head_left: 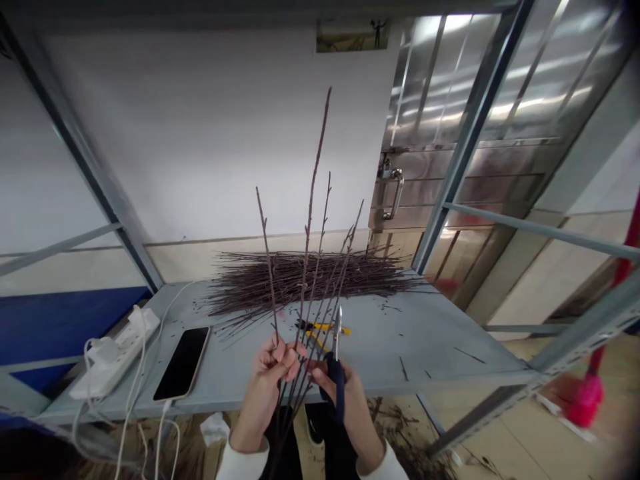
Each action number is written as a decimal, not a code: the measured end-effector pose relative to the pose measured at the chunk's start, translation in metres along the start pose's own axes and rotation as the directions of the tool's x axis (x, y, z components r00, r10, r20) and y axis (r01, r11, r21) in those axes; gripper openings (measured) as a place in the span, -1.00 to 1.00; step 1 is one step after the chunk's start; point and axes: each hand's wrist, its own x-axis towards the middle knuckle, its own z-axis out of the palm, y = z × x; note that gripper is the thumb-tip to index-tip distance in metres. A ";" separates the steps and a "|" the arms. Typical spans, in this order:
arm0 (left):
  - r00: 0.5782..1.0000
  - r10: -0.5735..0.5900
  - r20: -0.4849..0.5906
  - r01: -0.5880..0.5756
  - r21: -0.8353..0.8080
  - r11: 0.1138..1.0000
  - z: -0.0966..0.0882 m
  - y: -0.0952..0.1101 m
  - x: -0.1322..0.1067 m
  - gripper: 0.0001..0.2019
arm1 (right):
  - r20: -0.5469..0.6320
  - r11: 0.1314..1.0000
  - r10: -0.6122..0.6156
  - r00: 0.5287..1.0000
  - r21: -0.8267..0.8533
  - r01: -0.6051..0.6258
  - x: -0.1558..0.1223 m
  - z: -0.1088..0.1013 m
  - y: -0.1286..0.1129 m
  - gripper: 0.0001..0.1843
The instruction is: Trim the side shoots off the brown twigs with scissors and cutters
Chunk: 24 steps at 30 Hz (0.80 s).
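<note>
My left hand (273,367) is closed around several thin brown twigs (311,220), which stand up above the shelf's front edge and fan out at the top. In my right hand (350,393) is a pair of scissors (335,373) with dark blue handles, its blades pointing up and away from me. The right fingertips also touch the twigs beside the left hand. Just beyond the hands, yellow-handled pliers (320,328) lie on the shelf, partly hidden by the twigs. A large pile of similar twigs (300,280) lies across the back of the shelf.
A smartphone (182,363) and a white power strip (117,353) with cables are at the left on the grey shelf (385,367). Metal uprights (467,133) frame both sides. Loose twig bits lie at the right, and more litter the floor below.
</note>
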 end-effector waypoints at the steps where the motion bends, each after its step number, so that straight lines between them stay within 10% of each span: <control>1: 1.000 0.006 -0.002 -0.006 -0.002 1.000 0.000 0.001 0.000 -0.61 | 0.003 0.998 -0.001 1.000 0.063 0.000 -0.001 0.005 0.003 -0.57; 16: 0.984 0.125 -0.129 -0.108 0.125 0.986 -0.014 0.000 0.003 -0.81 | -0.073 0.959 -0.014 0.997 0.280 0.034 -0.013 0.038 -0.019 -0.59; 24: 0.972 0.112 -0.208 -0.089 0.115 0.989 -0.034 -0.021 -0.012 -0.54 | -0.125 0.967 -0.062 0.990 0.238 0.090 -0.010 0.047 -0.032 -0.61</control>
